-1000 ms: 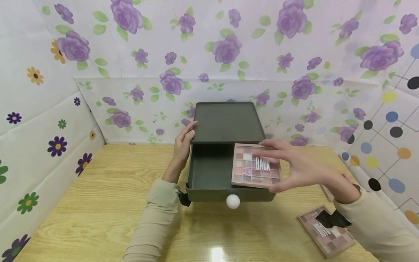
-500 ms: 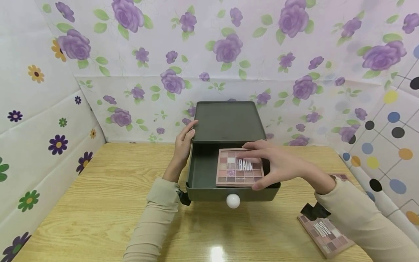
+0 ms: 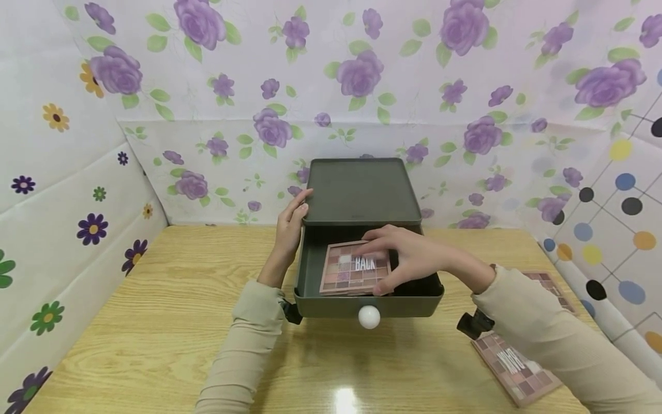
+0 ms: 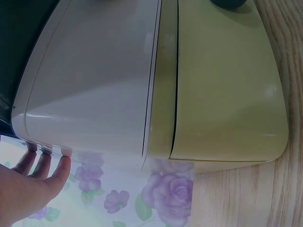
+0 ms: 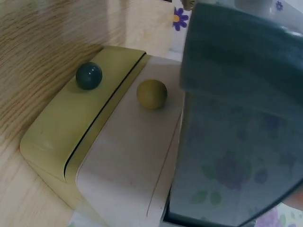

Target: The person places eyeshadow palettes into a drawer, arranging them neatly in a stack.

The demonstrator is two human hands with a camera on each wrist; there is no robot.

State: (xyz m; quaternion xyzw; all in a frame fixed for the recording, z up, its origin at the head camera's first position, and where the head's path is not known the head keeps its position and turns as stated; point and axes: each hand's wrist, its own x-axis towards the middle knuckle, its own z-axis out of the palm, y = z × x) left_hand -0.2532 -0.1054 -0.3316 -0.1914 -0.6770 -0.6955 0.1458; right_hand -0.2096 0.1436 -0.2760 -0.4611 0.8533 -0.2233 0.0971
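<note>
We see the palette within the open dark drawer, pinched between the thumb and fingers of the right hand, while the left hand, fingers extended, touches the cabinet's side. Its pinkish cover bears a grid of coloured squares and white "BACK" lettering. From the right wrist we find a pale drawer and a yellow-green drawer, hidden from the head view.

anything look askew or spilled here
Nothing spilled shows. The nearer palette on the table lies askew, turned at an angle to the drawer, so its edges don't line up with the drawer's front.
</note>
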